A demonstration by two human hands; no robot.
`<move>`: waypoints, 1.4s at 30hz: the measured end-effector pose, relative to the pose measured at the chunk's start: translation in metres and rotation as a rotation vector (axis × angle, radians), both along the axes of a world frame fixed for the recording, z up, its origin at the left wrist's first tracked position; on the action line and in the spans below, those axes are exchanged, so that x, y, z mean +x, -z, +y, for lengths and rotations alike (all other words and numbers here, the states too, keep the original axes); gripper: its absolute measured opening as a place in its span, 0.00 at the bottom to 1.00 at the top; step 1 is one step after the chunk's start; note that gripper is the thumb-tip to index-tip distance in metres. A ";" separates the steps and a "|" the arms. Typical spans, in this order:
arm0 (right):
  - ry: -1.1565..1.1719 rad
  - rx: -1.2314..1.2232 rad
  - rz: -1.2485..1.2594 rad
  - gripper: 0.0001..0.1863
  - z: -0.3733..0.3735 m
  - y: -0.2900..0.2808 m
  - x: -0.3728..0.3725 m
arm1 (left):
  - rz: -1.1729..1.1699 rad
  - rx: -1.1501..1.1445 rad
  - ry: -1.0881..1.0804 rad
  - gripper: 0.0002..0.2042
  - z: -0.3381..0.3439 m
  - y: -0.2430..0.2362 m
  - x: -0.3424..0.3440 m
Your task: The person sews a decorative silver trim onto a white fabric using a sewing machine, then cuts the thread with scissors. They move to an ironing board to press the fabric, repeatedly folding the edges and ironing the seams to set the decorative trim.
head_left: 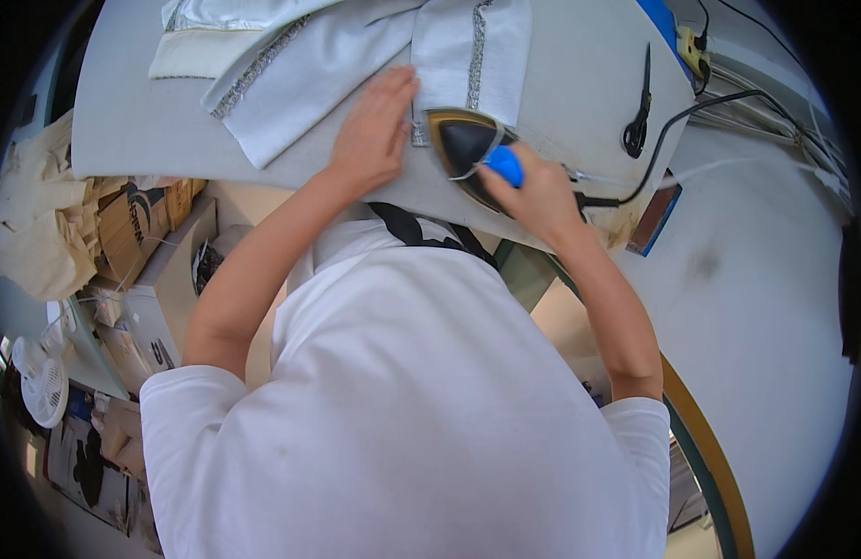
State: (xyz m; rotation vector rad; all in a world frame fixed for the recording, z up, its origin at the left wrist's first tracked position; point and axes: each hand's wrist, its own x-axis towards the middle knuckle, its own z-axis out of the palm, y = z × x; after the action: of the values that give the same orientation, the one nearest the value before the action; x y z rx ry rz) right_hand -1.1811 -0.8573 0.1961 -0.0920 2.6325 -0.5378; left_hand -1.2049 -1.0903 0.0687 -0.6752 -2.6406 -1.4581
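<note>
A white garment (309,79) with silver glittery stripes lies spread over the far part of a pale ironing table (580,93). My right hand (542,191) is wrapped round the blue handle of an iron (465,144), which has a dark body and a gold-coloured rim. The iron's far edge meets the near hem of the garment's right-hand leg or sleeve. Left of it, my left hand (373,130) lies flat with its fingers stretched out, the fingertips at the edge of that part. The iron's soleplate is hidden.
Black scissors (638,116) lie at the table's right side. From the iron a black cord (668,140) runs right toward a bundle of cables. A small dark box (655,219) stands by the near right edge. Cardboard boxes (132,233) and a white fan (45,391) stand to the left.
</note>
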 end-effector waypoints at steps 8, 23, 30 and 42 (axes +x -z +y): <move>-0.315 0.034 0.125 0.23 -0.046 0.010 -0.008 | 0.024 -0.027 -0.406 0.20 0.000 -0.001 0.036; 0.693 0.113 -0.059 0.27 0.229 -0.001 0.065 | 0.442 -0.473 0.169 0.15 0.011 -0.009 0.036; 0.145 0.286 0.625 0.25 0.201 -0.009 0.055 | 0.332 -0.347 0.156 0.16 0.017 -0.013 0.007; 0.330 -0.530 0.194 0.15 0.022 0.069 -0.052 | -0.509 0.205 -0.123 0.14 0.052 -0.059 -0.075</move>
State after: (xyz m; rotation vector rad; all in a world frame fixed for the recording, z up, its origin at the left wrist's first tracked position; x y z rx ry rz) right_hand -1.2331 -0.8352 0.1275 0.1377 2.6284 -1.3938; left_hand -1.2798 -1.0380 0.1275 -0.1285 -2.7383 -2.0475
